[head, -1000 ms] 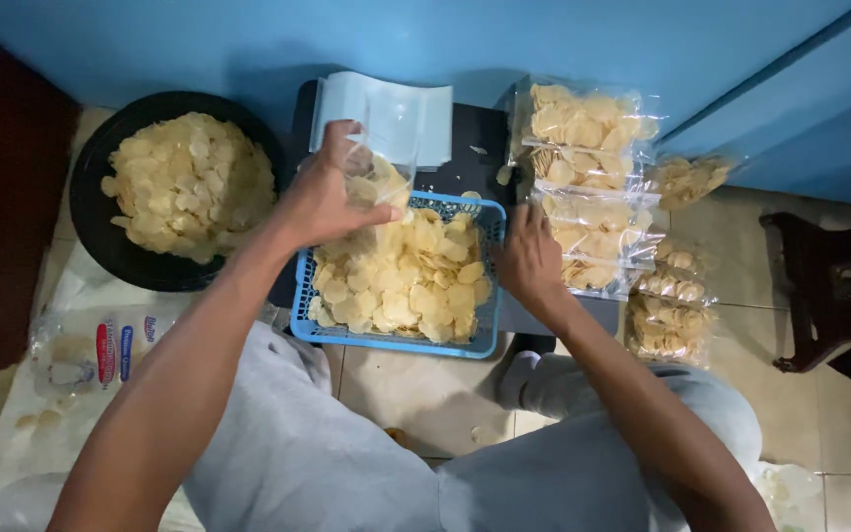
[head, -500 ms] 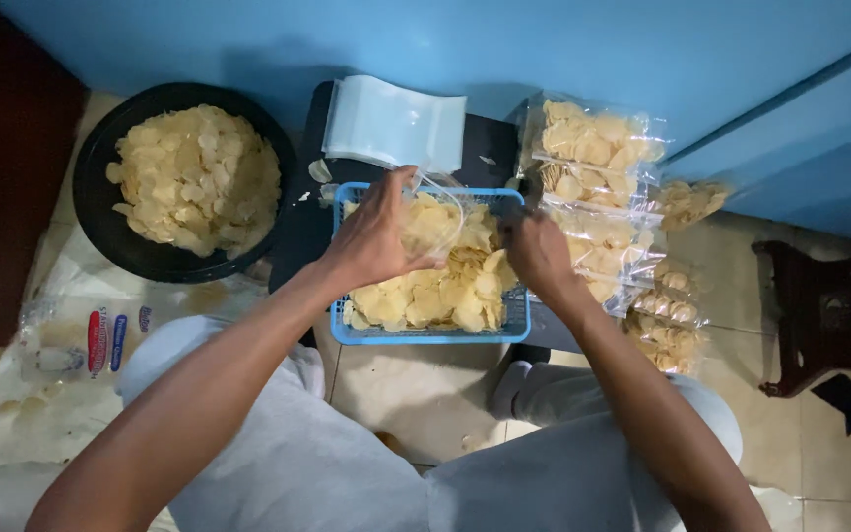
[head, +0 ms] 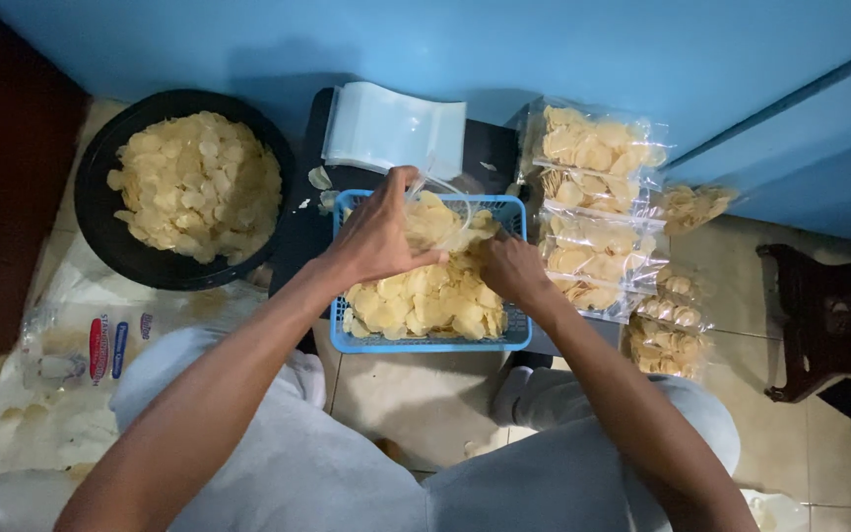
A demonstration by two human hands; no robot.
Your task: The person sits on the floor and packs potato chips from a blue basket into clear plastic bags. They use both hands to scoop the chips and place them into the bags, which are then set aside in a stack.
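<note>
A blue plastic basket full of pale yellow chips sits on the floor in front of me. Over its far half, my left hand grips the mouth of a clear plastic bag partly filled with chips. My right hand is down among the chips at the basket's right side, just below the bag, its fingers curled around a few chips.
A large black bowl of chips stands at the left. A stack of clear unfilled bags lies behind the basket. Several filled chip bags are piled at the right against the blue wall. A dark wooden stool stands far right.
The view has shifted a little. My left hand with the bag has moved right and lower over the basket, and my right hand has come in closer to the bag.
</note>
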